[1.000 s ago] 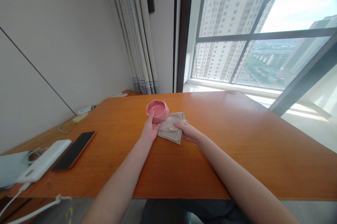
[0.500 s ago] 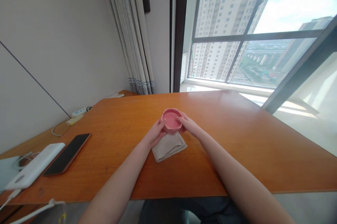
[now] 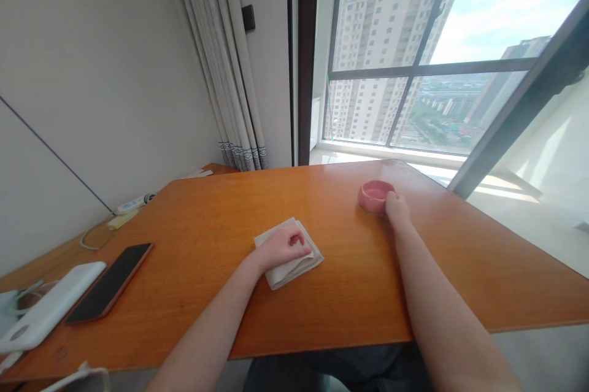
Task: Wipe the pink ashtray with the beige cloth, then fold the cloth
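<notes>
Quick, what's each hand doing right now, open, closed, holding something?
Left hand: loosely curled over the folded cloth; grip can't be told.
Right hand: closed on the pink bowl's side.

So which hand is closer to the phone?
Left. The left hand, over the folded cloth, is to the right of the phone; the right hand is farther right, holding the pink bowl.

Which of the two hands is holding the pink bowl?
The right hand grips the bowl by its right side; the left hand is over the cloth.
</notes>
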The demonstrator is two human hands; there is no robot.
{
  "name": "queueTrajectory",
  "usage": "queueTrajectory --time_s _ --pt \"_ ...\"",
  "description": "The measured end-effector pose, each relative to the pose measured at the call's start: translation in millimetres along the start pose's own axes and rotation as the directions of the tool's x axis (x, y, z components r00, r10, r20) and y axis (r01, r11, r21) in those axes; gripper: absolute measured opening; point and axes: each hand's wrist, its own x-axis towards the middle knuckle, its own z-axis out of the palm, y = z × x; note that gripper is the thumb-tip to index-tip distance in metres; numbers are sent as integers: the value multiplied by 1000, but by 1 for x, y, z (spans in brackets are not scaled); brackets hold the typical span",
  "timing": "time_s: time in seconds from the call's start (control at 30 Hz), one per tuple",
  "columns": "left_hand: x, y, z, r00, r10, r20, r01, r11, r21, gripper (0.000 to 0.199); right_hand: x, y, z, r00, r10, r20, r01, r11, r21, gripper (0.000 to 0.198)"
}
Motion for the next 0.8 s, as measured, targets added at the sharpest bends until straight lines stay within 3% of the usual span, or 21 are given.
queueTrajectory --time_s 0.1,0.27,0.47,0.6,0.8 --pt "-4 8 2 989 -10 150 -16 985 174 42 5 9 -7 998 56 -30 -56 998 -27 45" --pt "-2 9 10 991 22 130 -61 950 307 21 9 14 -6 997 61 -53 -69 984 -164 45" --pt "2 4 9 997 48 59 -59 980 191 9 11 10 -9 999 6 -48 -22 935 -353 43" --pt "2 6 6 999 51 -11 -50 996 80 6 12 6 -13 999 39 -35 -50 886 -461 48" --pt "2 6 5 999 45 -18 -45 998 40 21 11 4 -15 993 94 -69 -117 839 -531 52"
